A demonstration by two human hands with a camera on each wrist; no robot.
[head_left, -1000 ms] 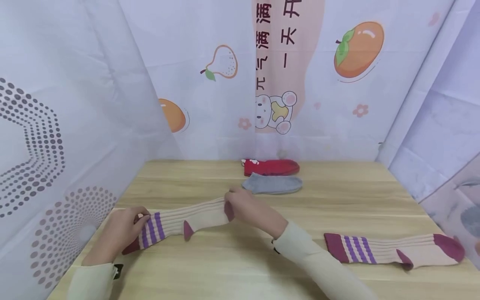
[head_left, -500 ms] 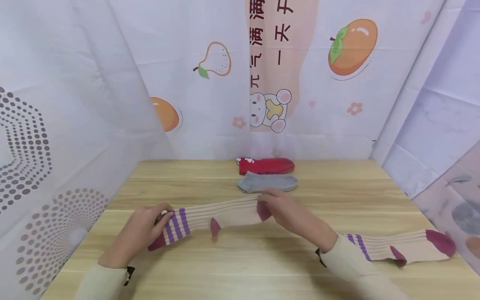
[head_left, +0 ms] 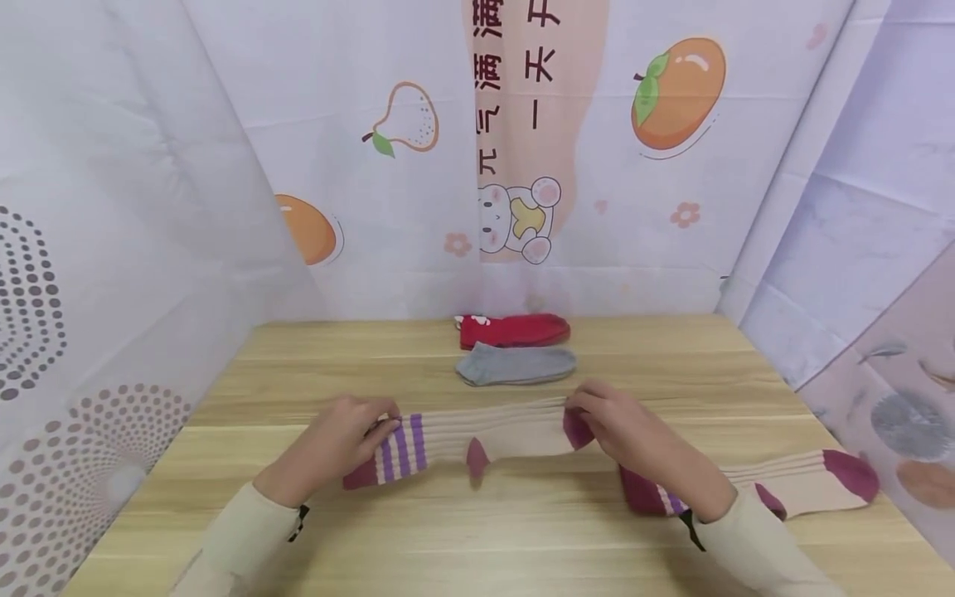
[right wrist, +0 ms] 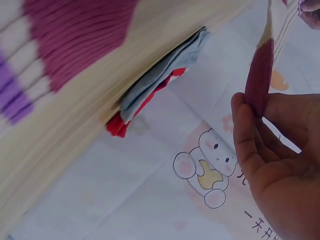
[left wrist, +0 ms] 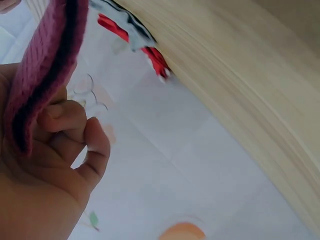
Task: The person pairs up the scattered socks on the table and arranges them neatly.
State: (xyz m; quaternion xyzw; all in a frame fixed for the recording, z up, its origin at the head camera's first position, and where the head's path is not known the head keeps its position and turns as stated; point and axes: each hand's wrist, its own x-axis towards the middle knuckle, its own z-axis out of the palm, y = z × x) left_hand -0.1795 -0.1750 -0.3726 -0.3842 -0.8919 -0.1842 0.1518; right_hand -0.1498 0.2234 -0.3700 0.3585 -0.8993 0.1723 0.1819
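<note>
A cream ribbed sock (head_left: 515, 435) with purple stripes and maroon cuff, heel and toe is stretched lengthwise between my hands, over the table's middle. My left hand (head_left: 337, 439) pinches its cuff end by the top edge; in the left wrist view the maroon cuff (left wrist: 47, 75) hangs before the palm. At the toe end, my right hand (head_left: 630, 427) pinches the maroon tip (right wrist: 260, 80) between thumb and fingers. A matching sock (head_left: 809, 482) lies flat on the table at the right, partly hidden under my right forearm.
Towards the back of the wooden table (head_left: 336, 356) lie a grey ankle sock (head_left: 516, 365) and, behind it, a red sock (head_left: 515, 330). A printed white curtain (head_left: 373, 215) hangs along the back edge, with more cloth at both sides.
Both hands have carried the stretched sock to the right, from the table's left side to its middle. My right forearm now covers part of the matching sock. The view has shifted slightly.
</note>
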